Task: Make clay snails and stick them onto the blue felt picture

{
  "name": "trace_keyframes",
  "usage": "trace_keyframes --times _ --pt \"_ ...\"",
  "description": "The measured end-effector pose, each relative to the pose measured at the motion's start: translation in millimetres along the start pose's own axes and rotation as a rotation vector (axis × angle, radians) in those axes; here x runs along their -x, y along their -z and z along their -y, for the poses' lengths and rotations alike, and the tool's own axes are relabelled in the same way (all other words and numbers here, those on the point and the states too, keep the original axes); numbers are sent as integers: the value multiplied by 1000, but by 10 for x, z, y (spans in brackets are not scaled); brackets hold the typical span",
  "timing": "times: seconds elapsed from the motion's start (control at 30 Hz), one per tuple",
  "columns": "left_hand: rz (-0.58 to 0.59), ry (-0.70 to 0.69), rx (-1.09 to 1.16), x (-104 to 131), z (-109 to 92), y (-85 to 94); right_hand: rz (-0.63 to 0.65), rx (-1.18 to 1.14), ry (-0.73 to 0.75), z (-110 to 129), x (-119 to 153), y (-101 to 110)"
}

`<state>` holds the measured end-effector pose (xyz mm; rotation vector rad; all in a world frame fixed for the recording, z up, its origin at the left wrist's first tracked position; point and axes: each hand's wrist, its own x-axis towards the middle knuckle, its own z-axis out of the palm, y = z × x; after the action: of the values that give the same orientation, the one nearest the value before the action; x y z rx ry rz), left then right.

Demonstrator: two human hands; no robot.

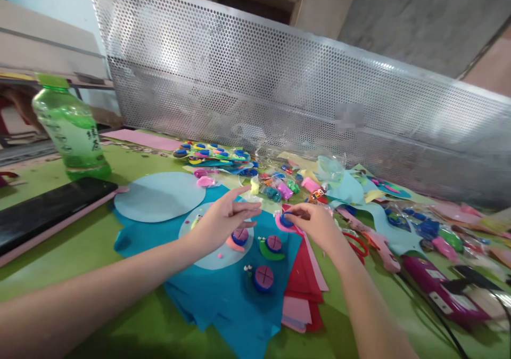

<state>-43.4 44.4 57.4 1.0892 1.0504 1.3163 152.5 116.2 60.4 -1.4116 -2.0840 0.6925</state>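
My right hand (315,223) pinches a small pink foam snail with a blue shell (284,221) just above the table. My left hand (223,218) hovers beside it with fingers spread, holding nothing. Below the left hand a pale blue felt disc (211,258) lies on dark blue felt sheets (223,295). On the disc sits another pink snail with a blue shell (238,237). A green snail with a pink shell (271,246) and a blue snail with a pink shell (261,278) lie close by.
A green drink bottle (69,127) and a black phone (43,212) are at the left. A second pale blue disc (159,195), red and pink sheets (303,290), foam bits in bags (279,186), scissors (357,244) and a purple glue gun (443,295) lie around. A perforated metal panel (299,82) stands behind.
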Motion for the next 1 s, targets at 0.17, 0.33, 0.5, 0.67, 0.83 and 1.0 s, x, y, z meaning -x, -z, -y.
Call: trace_keyframes --times 0.17,0.33,0.5,0.67,0.83,1.0 --pt "6 -15 -28 -32 42 14 20 30 26 -112 -71 -100" --pt "13 -36 -55 -67 60 47 51 54 51 -181 -98 -131" --pt "13 -71 -87 -104 29 91 54 96 72 -174 -90 -112" --pt "-8 -147 -140 -145 -46 148 -8 157 70 -172 -92 -57" --pt "-6 -210 -189 -185 -24 206 -142 267 -1 -307 -164 83" --pt "-4 -251 -263 -222 76 230 -280 381 -151 -536 -178 276"
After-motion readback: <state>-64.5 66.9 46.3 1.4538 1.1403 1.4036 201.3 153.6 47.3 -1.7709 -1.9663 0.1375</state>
